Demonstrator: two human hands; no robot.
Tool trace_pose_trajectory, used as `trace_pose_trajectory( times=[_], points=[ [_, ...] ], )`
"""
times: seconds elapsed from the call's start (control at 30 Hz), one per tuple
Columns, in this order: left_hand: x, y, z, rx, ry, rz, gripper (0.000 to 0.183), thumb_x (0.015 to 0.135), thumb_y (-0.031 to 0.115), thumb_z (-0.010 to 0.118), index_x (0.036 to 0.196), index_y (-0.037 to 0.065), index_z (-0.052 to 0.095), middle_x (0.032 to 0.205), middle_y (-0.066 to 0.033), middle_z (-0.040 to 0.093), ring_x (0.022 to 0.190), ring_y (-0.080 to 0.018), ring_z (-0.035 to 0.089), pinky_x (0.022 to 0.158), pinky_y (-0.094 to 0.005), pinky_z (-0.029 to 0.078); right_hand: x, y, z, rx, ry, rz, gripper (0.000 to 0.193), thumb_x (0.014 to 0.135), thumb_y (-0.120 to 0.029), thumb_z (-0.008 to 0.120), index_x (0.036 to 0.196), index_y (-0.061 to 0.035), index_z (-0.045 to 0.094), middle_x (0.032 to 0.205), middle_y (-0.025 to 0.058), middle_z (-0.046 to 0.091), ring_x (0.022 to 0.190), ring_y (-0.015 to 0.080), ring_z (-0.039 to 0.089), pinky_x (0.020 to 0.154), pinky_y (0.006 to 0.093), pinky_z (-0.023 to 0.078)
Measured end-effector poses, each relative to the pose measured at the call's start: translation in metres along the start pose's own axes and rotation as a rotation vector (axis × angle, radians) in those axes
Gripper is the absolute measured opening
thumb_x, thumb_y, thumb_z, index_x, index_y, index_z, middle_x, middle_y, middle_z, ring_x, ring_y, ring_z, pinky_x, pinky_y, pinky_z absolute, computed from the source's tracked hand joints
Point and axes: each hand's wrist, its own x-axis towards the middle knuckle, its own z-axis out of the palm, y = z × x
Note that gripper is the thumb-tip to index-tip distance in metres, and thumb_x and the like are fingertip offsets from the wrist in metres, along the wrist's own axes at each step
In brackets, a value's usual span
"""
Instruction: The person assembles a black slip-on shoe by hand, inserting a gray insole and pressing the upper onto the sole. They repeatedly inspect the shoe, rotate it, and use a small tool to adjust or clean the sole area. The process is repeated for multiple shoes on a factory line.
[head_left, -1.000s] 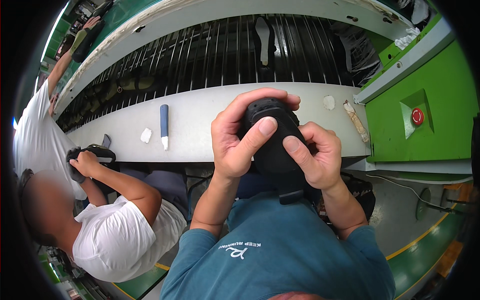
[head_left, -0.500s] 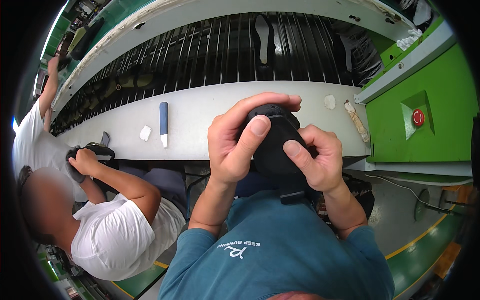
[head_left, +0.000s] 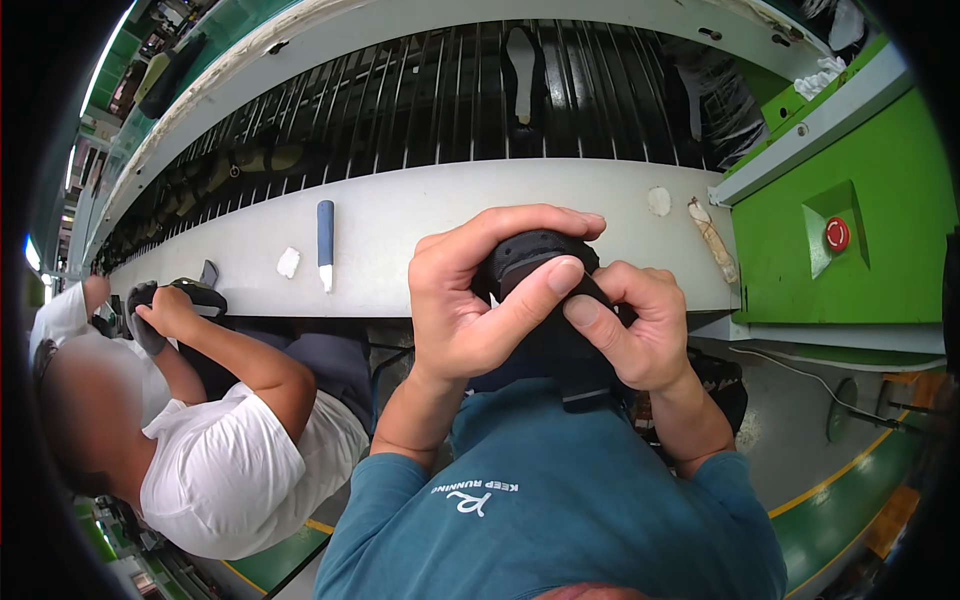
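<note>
Both my hands are wrapped round a black shoe (head_left: 540, 245), held in front of my chest over the near edge of the white bench. My left hand (head_left: 465, 300) curls over its far end, with the fingers behind and the thumb laid across the top. On the other side, my right hand (head_left: 635, 325) grips the shoe with bent fingers, its thumb almost meeting the left one. A dark strap-like part (head_left: 585, 385) of the shoe hangs down toward my shirt. The hands hide much of the shoe.
On the bench (head_left: 400, 225) lie a blue-handled tool (head_left: 325, 240), white scraps (head_left: 288, 262) and a wrapped stick (head_left: 712, 240). Beyond is a roller conveyor with a dark shoe part (head_left: 522, 75). A green machine (head_left: 850, 200) with a red button stands right. A co-worker (head_left: 230, 460) sits left, holding a dark shoe.
The shoe has tipped in my hands, so less of its black surface shows. My left thumb has slid right across it, closer to my right thumb. The co-worker's neighbour's raised arm has dropped.
</note>
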Motion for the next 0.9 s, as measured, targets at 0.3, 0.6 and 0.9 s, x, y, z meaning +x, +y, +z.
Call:
trace_pose_trajectory(
  times=[0.3,0.6,0.9],
  points=[
    [0.000,-0.001,-0.004,-0.063,0.012,-0.017,0.036,0.100,0.017,0.071,0.124,-0.010,0.075,0.120,-0.0277,0.079,0.113,-0.0344,0.078,0.105,-0.0457,0.061,0.005,-0.004,0.001,-0.004,-0.007,0.028,0.024,0.103,-0.017,0.080,0.087,-0.0021,0.070,0.068,0.0039,0.071,0.061,0.0084,0.064,0.057,0.0273,0.047],
    [0.025,-0.029,-0.015,-0.214,-0.016,0.049,0.039,0.107,0.020,0.070,0.137,-0.005,0.073,0.126,-0.0222,0.079,0.116,-0.0289,0.077,0.104,-0.0410,0.060,0.031,-0.005,0.007,-0.103,0.078,0.096,0.029,0.103,-0.023,0.082,0.091,0.0000,0.070,0.074,0.0052,0.074,0.067,0.0087,0.068,0.061,0.0281,0.052],
    [0.053,-0.089,-0.003,-0.383,-0.016,-0.080,0.081,0.121,0.055,0.015,0.139,-0.005,0.067,0.115,-0.0133,0.078,0.109,-0.0218,0.075,0.100,-0.0351,0.059,0.076,0.006,0.009,-0.255,0.268,0.078,0.044,0.097,-0.042,0.087,0.094,-0.0017,0.070,0.073,0.0069,0.073,0.065,0.0124,0.069,0.060,0.0300,0.052]
  ],
)
